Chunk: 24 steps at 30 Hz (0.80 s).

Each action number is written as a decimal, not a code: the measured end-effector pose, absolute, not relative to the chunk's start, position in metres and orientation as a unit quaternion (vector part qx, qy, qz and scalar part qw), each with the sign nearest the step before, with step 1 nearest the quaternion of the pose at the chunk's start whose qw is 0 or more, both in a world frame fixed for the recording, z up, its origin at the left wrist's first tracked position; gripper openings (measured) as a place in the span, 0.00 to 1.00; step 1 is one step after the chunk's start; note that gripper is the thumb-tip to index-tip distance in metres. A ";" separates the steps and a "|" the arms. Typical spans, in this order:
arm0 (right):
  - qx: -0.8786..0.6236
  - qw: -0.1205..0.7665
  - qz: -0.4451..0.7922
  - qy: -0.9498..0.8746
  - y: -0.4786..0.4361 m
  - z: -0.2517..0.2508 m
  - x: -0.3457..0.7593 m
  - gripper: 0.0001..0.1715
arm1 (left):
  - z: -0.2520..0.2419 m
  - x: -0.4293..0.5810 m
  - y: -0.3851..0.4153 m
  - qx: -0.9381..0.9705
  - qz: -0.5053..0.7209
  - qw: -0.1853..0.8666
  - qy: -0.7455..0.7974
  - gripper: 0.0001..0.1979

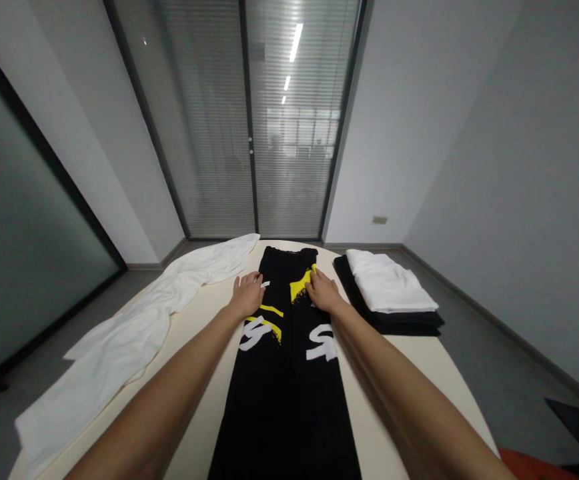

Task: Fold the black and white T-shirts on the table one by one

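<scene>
Black trousers (289, 393) with yellow and white prints lie lengthwise in front of me, waistband at the far end and legs running toward me out of the bottom of the view. My left hand (248, 295) rests on their left edge below the waistband, its fingers apart, some over the cloth and some over the tabletop. On the opposite edge, beside a yellow patch, lies my right hand (323, 292) with fingers spread on the fabric. Whether a fold of cloth sits under the fingertips is hard to see.
White trousers (134, 327) stretch along the table's left side. To the right is a stack of folded clothes, a white garment (389, 281) over black ones (404, 325). The pale table (449, 380) has a rounded edge. Behind it stands a glass partition (219, 167) with blinds.
</scene>
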State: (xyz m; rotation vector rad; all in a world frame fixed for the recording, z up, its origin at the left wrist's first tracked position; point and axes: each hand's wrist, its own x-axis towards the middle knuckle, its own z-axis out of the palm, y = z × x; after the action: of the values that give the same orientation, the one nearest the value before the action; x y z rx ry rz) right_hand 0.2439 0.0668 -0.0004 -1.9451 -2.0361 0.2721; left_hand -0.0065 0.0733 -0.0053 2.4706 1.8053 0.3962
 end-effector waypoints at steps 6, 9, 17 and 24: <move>-0.697 0.137 0.069 -0.700 0.080 0.001 0.239 0.31 | -0.002 -0.005 0.089 0.798 0.132 0.012 0.588 0.21; -0.703 0.153 0.011 -0.694 0.073 0.003 0.235 0.27 | 0.002 -0.005 0.082 0.806 0.138 0.003 0.576 0.23; -0.638 0.177 -0.036 -0.749 0.013 0.025 0.204 0.16 | 0.001 -0.019 0.002 0.878 0.113 0.028 0.464 0.29; -0.440 0.114 0.158 -0.877 -0.063 0.052 0.177 0.07 | -0.003 -0.048 -0.038 0.888 0.141 0.021 0.437 0.25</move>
State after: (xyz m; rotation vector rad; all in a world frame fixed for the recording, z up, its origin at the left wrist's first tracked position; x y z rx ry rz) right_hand 0.1768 -0.0628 0.0522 -1.2896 -2.5697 0.4633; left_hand -0.0477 -0.0384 -0.0028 2.7529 1.3550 0.4380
